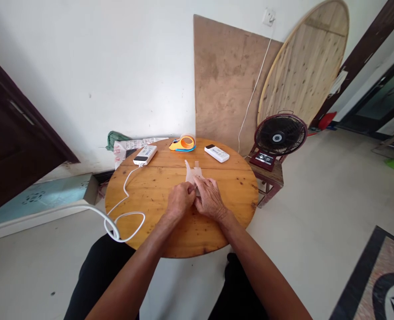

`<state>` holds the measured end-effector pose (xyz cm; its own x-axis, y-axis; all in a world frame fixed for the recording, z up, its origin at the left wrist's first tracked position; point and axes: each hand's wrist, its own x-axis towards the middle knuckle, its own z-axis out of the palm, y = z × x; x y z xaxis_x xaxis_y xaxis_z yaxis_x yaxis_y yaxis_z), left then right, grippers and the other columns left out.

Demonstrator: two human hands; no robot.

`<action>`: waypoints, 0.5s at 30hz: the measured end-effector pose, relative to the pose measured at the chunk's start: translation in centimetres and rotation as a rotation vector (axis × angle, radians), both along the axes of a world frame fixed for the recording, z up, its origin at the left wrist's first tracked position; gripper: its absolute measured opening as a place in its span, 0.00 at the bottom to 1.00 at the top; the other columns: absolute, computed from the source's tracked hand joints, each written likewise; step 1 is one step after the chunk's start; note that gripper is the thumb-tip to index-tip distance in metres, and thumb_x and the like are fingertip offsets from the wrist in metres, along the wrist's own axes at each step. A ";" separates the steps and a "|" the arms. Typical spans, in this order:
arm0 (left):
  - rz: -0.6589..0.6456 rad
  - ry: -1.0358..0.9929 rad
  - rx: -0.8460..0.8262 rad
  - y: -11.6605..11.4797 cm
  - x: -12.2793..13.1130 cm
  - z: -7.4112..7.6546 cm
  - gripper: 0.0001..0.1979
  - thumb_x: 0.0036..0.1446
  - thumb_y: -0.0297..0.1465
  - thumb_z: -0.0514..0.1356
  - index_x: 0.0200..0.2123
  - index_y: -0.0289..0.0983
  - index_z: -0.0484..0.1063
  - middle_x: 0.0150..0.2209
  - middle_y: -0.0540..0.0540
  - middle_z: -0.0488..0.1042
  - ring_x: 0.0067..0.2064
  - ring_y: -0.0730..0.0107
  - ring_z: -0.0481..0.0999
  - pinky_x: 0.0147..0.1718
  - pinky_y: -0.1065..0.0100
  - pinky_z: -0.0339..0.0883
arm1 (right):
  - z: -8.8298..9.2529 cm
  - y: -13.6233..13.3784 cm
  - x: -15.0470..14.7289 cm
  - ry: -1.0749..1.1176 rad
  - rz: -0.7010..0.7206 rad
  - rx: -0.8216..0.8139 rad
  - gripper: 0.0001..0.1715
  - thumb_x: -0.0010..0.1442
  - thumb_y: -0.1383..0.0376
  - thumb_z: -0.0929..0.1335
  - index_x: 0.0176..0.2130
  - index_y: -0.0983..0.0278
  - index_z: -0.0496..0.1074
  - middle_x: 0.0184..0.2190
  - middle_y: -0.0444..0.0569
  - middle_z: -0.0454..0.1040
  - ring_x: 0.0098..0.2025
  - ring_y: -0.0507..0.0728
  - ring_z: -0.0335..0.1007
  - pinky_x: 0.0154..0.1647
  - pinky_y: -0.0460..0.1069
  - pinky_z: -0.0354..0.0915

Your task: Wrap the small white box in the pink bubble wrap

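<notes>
Both my hands meet over the middle of a round wooden table [157, 195]. My left hand [179, 200] is closed, its fingers pinching the near end of a small pale, translucent piece of paper or plastic [190, 173]. My right hand [210, 198] lies against it, fingers pressed down on the same piece. The piece sticks out beyond my fingertips toward the far side of the table. What exactly it is I cannot make out.
On the table's far side lie a white power bank [145, 155] with a looping white cable [125, 213], an orange tape dispenser [183, 143] and a white remote [216, 153]. A small fan [280, 134] stands on a stool to the right. Wooden boards lean on the wall.
</notes>
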<state>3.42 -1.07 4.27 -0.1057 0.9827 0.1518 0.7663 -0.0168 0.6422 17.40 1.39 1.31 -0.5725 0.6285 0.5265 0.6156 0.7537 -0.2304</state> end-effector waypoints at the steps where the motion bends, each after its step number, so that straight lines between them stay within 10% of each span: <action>1: -0.038 0.009 -0.004 -0.1 -0.1 0.1 0.07 0.47 0.28 0.54 0.24 0.38 0.71 0.24 0.48 0.72 0.27 0.68 0.68 0.27 0.69 0.54 | 0.0 0.1 0.0 0.008 0.002 -0.002 0.42 0.54 0.65 0.63 0.65 0.72 0.50 0.54 0.61 0.67 0.55 0.64 0.59 0.60 0.60 0.46; 15: -0.400 0.228 0.368 -0.1 -1.4 -1.4 0.11 0.50 0.23 0.55 0.32 0.37 0.77 0.45 0.41 0.74 0.47 0.58 0.71 0.50 0.59 0.63 | 0.2 0.5 0.9 0.110 0.028 -0.102 0.40 0.50 0.67 0.65 0.62 0.68 0.55 0.52 0.57 0.70 0.53 0.63 0.62 0.58 0.57 0.51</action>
